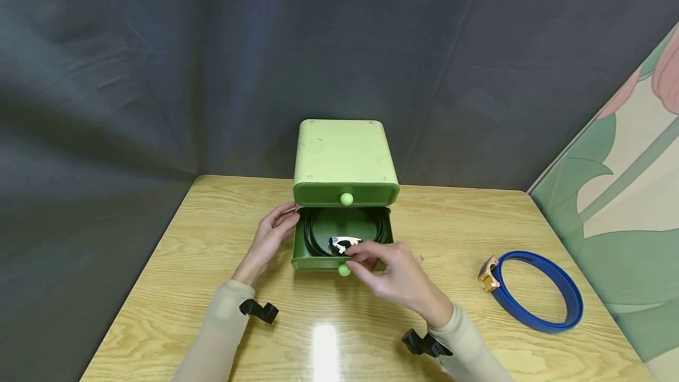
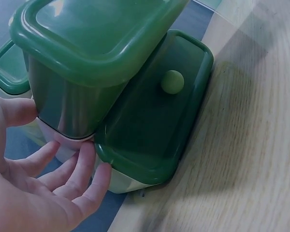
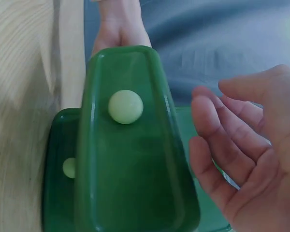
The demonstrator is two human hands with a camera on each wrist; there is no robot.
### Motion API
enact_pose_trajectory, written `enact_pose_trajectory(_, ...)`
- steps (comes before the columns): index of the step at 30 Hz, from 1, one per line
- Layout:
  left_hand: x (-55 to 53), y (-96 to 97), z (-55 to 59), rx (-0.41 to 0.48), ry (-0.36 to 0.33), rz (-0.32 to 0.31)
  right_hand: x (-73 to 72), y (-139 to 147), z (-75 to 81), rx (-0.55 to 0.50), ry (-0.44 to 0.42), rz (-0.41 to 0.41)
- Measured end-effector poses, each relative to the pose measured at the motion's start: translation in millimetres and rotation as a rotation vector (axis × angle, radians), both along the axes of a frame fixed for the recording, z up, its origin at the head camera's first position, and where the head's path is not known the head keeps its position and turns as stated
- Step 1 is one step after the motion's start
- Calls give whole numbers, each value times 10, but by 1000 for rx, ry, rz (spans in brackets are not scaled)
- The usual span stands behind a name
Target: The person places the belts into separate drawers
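Observation:
A small green cabinet [image 1: 345, 149] with round-knobbed drawers stands on the table. Its middle drawer [image 1: 318, 263] is pulled out. Inside lies a coiled black belt [image 1: 310, 231] with a silver buckle [image 1: 345, 240] near the drawer's front. My right hand [image 1: 398, 270] hovers over the front right of this drawer, fingers loosely bent beside the buckle. In the right wrist view nothing shows between its fingers [image 3: 227, 140], and the drawer's knob [image 3: 125, 107] is apart from them. My left hand [image 1: 269, 239] rests its fingertips [image 2: 104, 171] against the cabinet's left side, beside the pulled-out drawer.
A coiled blue belt [image 1: 570, 302] with a gold buckle [image 1: 488, 275] lies on the wooden table [image 1: 201, 287] at the right. Dark cloth [image 1: 339, 40] hangs behind the table. A flower-patterned panel [image 1: 636, 193] borders the right edge. The lower drawer [image 2: 154, 125] is closed.

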State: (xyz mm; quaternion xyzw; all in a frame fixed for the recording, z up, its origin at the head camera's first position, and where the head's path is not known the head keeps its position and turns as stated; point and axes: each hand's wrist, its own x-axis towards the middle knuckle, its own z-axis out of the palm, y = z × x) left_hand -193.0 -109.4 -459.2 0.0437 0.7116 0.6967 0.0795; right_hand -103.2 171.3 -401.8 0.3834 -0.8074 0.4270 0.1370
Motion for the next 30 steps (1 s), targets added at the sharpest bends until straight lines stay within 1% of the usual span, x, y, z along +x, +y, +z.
enact_pose_trajectory(9,3,4,10,7,-5,0,44,-2,-16,122,-73,-48)
enact_pose_trajectory(12,7,9,9,1,-7,1,56,-14,-39,136,-78,-47)
enact_pose_trajectory(17,8,12,11,-7,0,0,61,-48,-98,131,-49,-53)
enact_pose_trajectory(19,10,12,13,-10,3,-2,69,-56,-113,151,-52,-57)
enact_pose_trajectory(26,2,15,-7,-9,-6,9,119,-68,-123,253,-152,-96)
enact_pose_trajectory(30,6,12,-4,-12,-1,13,117,-87,-135,267,-169,-102)
